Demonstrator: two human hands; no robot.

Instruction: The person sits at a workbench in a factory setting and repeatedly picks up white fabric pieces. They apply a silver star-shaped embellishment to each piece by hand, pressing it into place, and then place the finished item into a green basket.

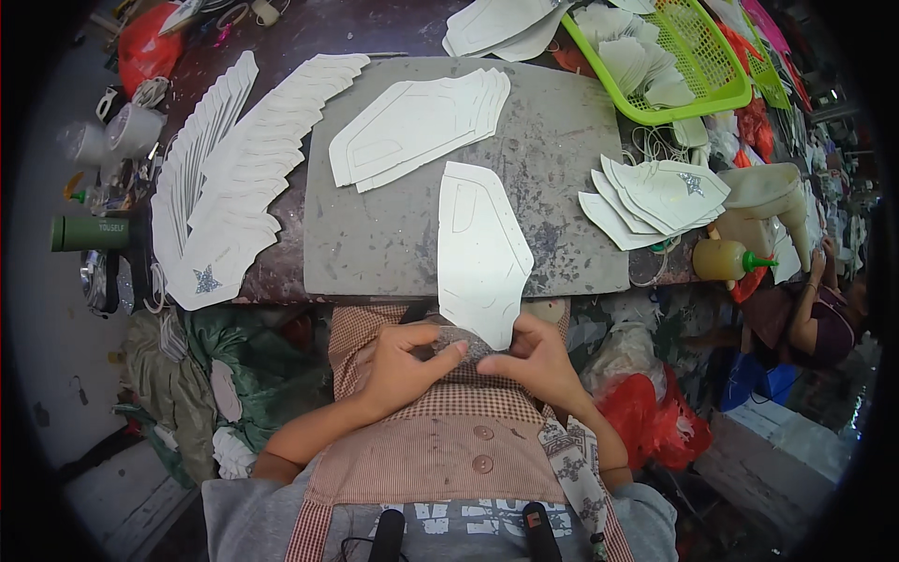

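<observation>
Close to my apron, my left hand (405, 363) pinches a small dark grey glittery piece (456, 339) between thumb and fingers. My right hand (537, 363) closes on the same piece from the other side, its thumb at the edge. Part of the piece is hidden by the fingers. A white shaped panel (482, 245) with faint printed outlines lies over the front edge of the grey board (379, 239), its narrow lower end reaching between my hands. Farther back on the board is a stack of similar white panels (421, 122).
Fanned white panels (248, 155) cover the table's left. At the right are star-marked panels (660, 201), a yellow glue bottle (726, 259) and a green basket (688, 112) of white pieces. A green cylinder (89, 233) stands far left; another person (824, 314) sits far right.
</observation>
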